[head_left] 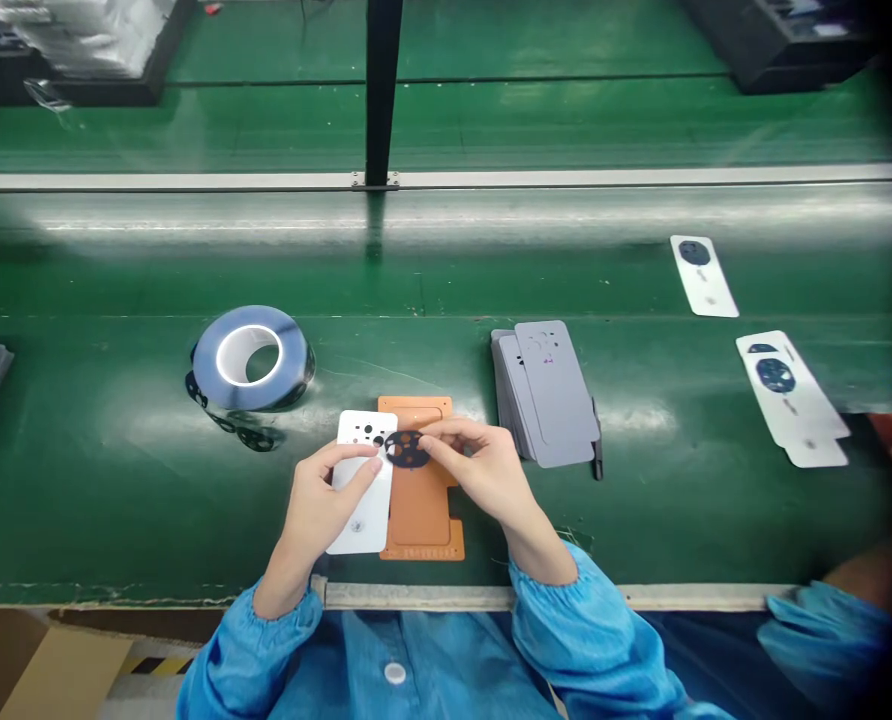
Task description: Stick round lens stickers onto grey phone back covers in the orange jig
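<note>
Black perforated disc [408, 452] is located over the right side of a white panel [371, 508] and the adjoining face of an orange plate [418, 510], near the front edge of the green surface [161, 530]. Findings run by size. The surface carries the items in separate groups, presumably to leave working room at the front. Stack of grey panels [558, 400] lies to the right of the orange plate; its sheets are slightly offset, which probably makes single ones easier to lift. Tape roll [234, 356] lies on its side at the left, likely so that it cannot roll away, with a strip of dark cut-outs [255, 438] trailing at its front. The orange plate rests flat; its outlined recess suggests a holder of some kind. The white panel overlaps the plate's left part. Left hand [326, 500] is on this panel, thumb and forefinger narrowly spaced, apparently steadying it; whether they grip it cannot be told. Right hand [483, 470] pinches the disc at its right edge, a hold that leaves most of the face uncovered. Disc condition: thin, dark, near-round, pierced by several openings of differing size; no crease is discernible, though finer detail is too small to confirm
</note>
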`<state>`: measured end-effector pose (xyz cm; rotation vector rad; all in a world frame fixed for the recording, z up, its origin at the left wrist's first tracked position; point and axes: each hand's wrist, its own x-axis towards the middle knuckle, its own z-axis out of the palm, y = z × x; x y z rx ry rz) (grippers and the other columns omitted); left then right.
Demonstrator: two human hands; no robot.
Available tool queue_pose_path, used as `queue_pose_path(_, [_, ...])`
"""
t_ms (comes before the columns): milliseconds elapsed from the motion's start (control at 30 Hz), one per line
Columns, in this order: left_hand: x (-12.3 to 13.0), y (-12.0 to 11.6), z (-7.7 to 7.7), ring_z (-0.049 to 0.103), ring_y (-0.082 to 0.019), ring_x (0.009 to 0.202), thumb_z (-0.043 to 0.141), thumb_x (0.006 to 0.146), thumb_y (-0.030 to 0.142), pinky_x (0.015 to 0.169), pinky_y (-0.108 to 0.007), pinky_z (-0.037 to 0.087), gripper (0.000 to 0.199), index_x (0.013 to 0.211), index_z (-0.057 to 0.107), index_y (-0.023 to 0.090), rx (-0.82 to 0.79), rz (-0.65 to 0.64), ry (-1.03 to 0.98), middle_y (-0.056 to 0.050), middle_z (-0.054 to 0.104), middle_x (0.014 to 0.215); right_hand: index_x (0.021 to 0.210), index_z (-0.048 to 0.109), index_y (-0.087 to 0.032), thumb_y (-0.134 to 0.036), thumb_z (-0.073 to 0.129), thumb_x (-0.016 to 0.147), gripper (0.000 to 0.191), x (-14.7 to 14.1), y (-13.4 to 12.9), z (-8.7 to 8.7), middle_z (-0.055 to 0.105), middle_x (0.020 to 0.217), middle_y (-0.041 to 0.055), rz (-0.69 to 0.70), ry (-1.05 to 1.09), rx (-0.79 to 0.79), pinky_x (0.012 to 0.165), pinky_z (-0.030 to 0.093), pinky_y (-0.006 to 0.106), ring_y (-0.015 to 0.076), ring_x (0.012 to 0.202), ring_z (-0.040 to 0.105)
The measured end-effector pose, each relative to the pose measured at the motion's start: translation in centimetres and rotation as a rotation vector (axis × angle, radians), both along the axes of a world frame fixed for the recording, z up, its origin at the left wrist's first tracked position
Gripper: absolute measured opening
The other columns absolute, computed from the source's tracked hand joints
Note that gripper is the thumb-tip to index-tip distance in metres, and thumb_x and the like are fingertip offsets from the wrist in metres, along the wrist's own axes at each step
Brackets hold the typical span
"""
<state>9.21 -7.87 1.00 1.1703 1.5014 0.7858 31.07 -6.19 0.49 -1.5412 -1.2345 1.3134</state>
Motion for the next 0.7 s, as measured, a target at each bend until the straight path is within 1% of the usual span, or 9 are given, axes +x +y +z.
queue_pose_path(100, [-0.7, 0.3, -0.3, 0.065, -0.014, 0.064, 0.072, 0.086, 0.043, 0.056, -0.022, 0.049, 0.025, 0.088, 0.069, 0.019, -0.057, 0.109, -0.031, -0.001, 0.07, 0.077, 0.089, 0.081, -0.019, -0.041, 0.077, 0.079, 0.025, 0.7, 0.5, -0.8, 0.073, 0.075, 0.0054, -0.105, -0.06, -0.022, 0.057, 0.047, 0.031, 0.0165, 0.062, 0.057])
queue_pose_path(200, [-0.8, 0.4, -0.3, 0.055, -0.009, 0.046, 0.072, 0.086, 0.044, 0.044, -0.018, 0.042, 0.03, 0.094, 0.053, 0.023, -0.076, 0.199, -0.157, 0.006, 0.062, 0.066, 0.094, 0.081, -0.017, -0.041, 0.076, 0.08, 0.028, 0.9, 0.7, -1.5, 0.071, 0.074, 0.0056, -0.115, -0.115, -0.025, 0.057, 0.045, 0.031, 0.0158, 0.061, 0.054])
queue_pose_path(300, [-0.4, 0.2, -0.1, 0.053, -0.009, 0.041, 0.062, 0.093, 0.048, 0.041, -0.018, 0.039, 0.035, 0.113, 0.046, 0.025, -0.077, 0.162, -0.238, 0.008, 0.062, 0.064, 0.092, 0.08, -0.017, -0.04, 0.074, 0.082, 0.026, 0.7, 0.6, -2.0, 0.067, 0.067, 0.0031, -0.107, -0.155, 0.0, 0.056, 0.044, 0.03, 0.0146, 0.058, 0.051])
queue_pose_path(367, [-0.1, -0.1, 0.0, 0.05, -0.009, 0.039, 0.051, 0.099, 0.048, 0.041, -0.018, 0.035, 0.038, 0.128, 0.044, 0.024, -0.055, 0.04, -0.147, 0.008, 0.058, 0.058, 0.092, 0.079, -0.018, -0.039, 0.073, 0.083, 0.024, 0.6, 0.6, -2.3, 0.066, 0.068, 0.0024, -0.112, -0.177, 0.016, 0.057, 0.044, 0.029, 0.0143, 0.058, 0.051])
queue_pose_path(433, [0.1, -0.3, 0.2, 0.051, -0.01, 0.042, 0.044, 0.102, 0.044, 0.044, -0.019, 0.035, 0.044, 0.14, 0.045, 0.022, -0.016, -0.177, 0.028, 0.007, 0.057, 0.055, 0.093, 0.079, -0.018, -0.038, 0.072, 0.083, 0.022, 0.6, 0.5, -2.5, 0.069, 0.072, 0.0029, -0.11, -0.195, 0.032, 0.058, 0.045, 0.029, 0.0143, 0.059, 0.053])
queue_pose_path(500, [0.4, -0.5, 0.2, 0.056, -0.013, 0.047, 0.042, 0.103, 0.042, 0.05, -0.022, 0.038, 0.049, 0.147, 0.044, 0.021, 0.034, -0.416, 0.221, 0.004, 0.062, 0.059, 0.094, 0.078, -0.019, -0.036, 0.072, 0.084, 0.02, 0.6, 0.5, -2.6, 0.07, 0.076, 0.0031, -0.107, -0.21, 0.047, 0.059, 0.046, 0.03, 0.0142, 0.06, 0.053])
queue_pose_path(567, [0.7, -0.6, 0.1, 0.06, -0.016, 0.049, 0.042, 0.102, 0.043, 0.053, -0.025, 0.04, 0.054, 0.151, 0.042, 0.02, 0.091, -0.585, 0.393, 0.002, 0.067, 0.062, 0.093, 0.078, -0.02, -0.034, 0.071, 0.084, 0.018, 0.5, 0.5, -2.6, 0.07, 0.077, 0.0026, -0.108, -0.221, 0.061, 0.059, 0.046, 0.03, 0.0141, 0.06, 0.052])
queue_pose_path(633, [1.1, -0.6, 0.0, 0.063, -0.019, 0.05, 0.04, 0.102, 0.045, 0.054, -0.027, 0.041, 0.057, 0.153, 0.04, 0.019, 0.134, -0.661, 0.528, 0.001, 0.069, 0.063, 0.092, 0.078, -0.021, -0.032, 0.071, 0.085, 0.015, 0.5, 0.5, -2.6, 0.069, 0.076, 0.0021, -0.108, -0.23, 0.072, 0.06, 0.046, 0.03, 0.0142, 0.06, 0.052])
queue_pose_path(700, [1.4, -0.6, -0.1, 0.066, -0.021, 0.054, 0.038, 0.103, 0.046, 0.055, -0.028, 0.042, 0.058, 0.153, 0.041, 0.018, 0.142, -0.688, 0.609, -0.002, 0.072, 0.066, 0.092, 0.077, -0.022, -0.03, 0.07, 0.085, 0.014, 0.4, 0.5, -2.5, 0.069, 0.076, 0.0017, -0.101, -0.235, 0.081, 0.061, 0.047, 0.031, 0.0144, 0.06, 0.052])
